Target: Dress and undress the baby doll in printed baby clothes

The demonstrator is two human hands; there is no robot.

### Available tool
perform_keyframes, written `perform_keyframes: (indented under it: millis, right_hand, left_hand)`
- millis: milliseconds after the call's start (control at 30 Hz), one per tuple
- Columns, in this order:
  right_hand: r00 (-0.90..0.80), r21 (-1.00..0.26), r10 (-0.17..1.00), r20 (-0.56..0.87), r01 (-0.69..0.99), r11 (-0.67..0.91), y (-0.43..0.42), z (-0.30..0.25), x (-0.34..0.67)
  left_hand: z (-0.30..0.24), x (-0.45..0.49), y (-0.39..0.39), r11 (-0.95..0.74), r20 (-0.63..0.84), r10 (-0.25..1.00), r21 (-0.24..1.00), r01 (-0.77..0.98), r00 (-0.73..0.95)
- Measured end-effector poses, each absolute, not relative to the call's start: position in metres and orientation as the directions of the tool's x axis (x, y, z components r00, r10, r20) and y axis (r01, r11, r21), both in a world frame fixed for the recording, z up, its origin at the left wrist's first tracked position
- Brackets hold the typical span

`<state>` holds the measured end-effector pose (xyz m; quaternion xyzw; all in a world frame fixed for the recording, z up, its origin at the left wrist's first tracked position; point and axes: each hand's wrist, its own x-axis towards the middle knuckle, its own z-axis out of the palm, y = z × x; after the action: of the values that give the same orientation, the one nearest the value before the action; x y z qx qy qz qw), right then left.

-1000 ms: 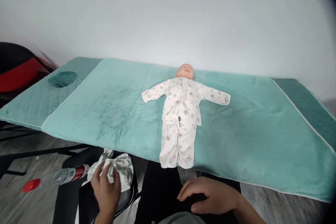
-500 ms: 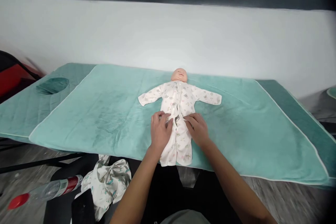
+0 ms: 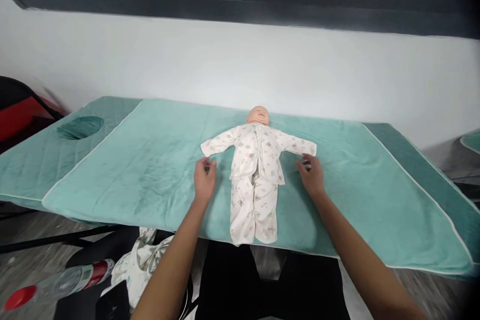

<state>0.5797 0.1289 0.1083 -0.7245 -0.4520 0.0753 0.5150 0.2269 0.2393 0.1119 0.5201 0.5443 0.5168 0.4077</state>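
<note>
Doll (image 3: 258,116), one, in two garments (image 3: 245,152) lies between left hand (image 3: 204,179) and right hand (image 3: 311,174), both loosely unclenched.

Long bed (image 3: 41,170) with a green cover (image 3: 165,160), a doll (image 3: 258,115) in patterned white clothes (image 3: 245,152) face-up on top

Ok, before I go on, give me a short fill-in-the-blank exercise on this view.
1. The baby doll lies on its ____ on the teal massage table.
2. The left hand, beside the doll, holds ____.
3. The clear plastic bottle has a ____ cap.
4. In this view, the table's face hole is on the ____ side.

Missing words: back, nothing, red, left.
</note>
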Motion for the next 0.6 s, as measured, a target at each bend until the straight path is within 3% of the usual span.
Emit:
perform_keyframes:
  millis: [100,200,400,600]
  right_hand:
    - [0.761,-0.795,0.598,0.253,0.516,-0.32,0.149,0.106,0.629]
    - [0.83,-0.803,0.546,0.116,0.402,-0.44,0.164,0.107,0.655]
    - [0.843,-0.812,0.52,0.137,0.397,-0.429,0.177,0.101,0.663]
    - [0.905,-0.909,0.401,0.142,0.28,-0.308,0.18,0.097,0.674]
  left_hand:
    - [0.117,0.223,0.284,-0.009,0.123,0.963,0.905,0.426,-0.241]
    - [0.119,0.223,0.312,0.062,0.12,0.953,0.822,0.566,-0.278]
    - [0.114,0.221,0.33,-0.002,0.175,0.952,0.824,0.567,-0.251]
    - [0.105,0.211,0.355,-0.204,0.48,0.828,0.74,0.641,-0.29]
